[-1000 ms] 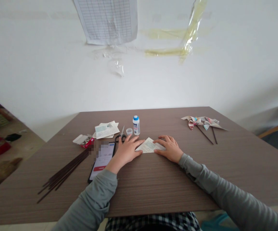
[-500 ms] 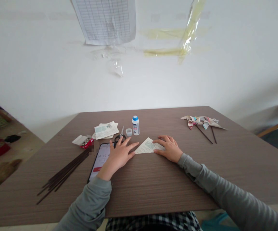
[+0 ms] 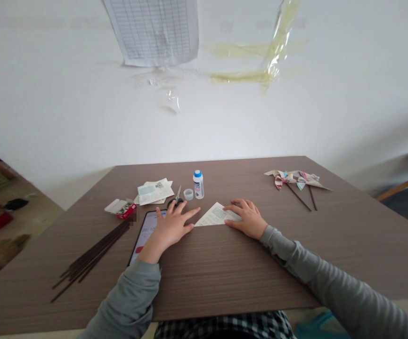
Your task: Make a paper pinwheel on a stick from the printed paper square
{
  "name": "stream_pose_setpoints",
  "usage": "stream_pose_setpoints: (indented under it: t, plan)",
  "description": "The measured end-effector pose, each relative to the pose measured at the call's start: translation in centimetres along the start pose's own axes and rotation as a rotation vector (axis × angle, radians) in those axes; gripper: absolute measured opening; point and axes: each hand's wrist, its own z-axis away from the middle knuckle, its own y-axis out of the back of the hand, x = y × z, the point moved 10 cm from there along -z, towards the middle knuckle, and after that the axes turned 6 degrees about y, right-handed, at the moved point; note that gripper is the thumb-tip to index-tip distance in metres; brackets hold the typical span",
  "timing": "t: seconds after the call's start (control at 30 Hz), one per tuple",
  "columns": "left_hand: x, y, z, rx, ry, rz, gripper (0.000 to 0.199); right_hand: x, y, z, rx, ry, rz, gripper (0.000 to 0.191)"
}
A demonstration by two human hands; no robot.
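The right hand (image 3: 245,218) lay open, fingers spread, on the right corner of a folded paper triangle (image 3: 217,214), apparently pinning it to the wood-grain table (image 3: 225,273) against shifting. The left hand (image 3: 171,227), also open, rested just beside the triangle's left corner, partly over a smartphone (image 3: 143,235) showing a timer. The hands were apart; neither gripped anything. Scissors (image 3: 175,202), a glue bottle (image 3: 198,184) and a small cap (image 3: 188,194) lay beyond, near printed paper sheets (image 3: 155,191). A bundle of dark sticks (image 3: 91,254) lay left, paper pinwheels (image 3: 292,180) right
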Motion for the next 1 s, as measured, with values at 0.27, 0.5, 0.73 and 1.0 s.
stream_pose_setpoints:
  t: [0.27,0.5,0.73,1.0]
  plan:
    - [-0.6,1.0,-0.1,0.102,0.034,-0.039,0.091,0.4,-0.1,-0.2,0.025,0.025,0.001,0.053]
    - [3.3,0.7,-0.1,0.141,-0.078,0.113,0.068,0.1,0.0,-0.2,0.027,0.024,0.019,0.053]
    - [7.4,-1.4,-0.2,0.098,-0.2,0.185,0.059,-0.5,0.2,-0.1,0.036,0.023,0.032,0.05]
    - [7.3,-2.0,-0.8,0.089,-0.137,0.248,0.055,-2.2,0.6,0.3,0.059,-0.015,0.076,0.053]
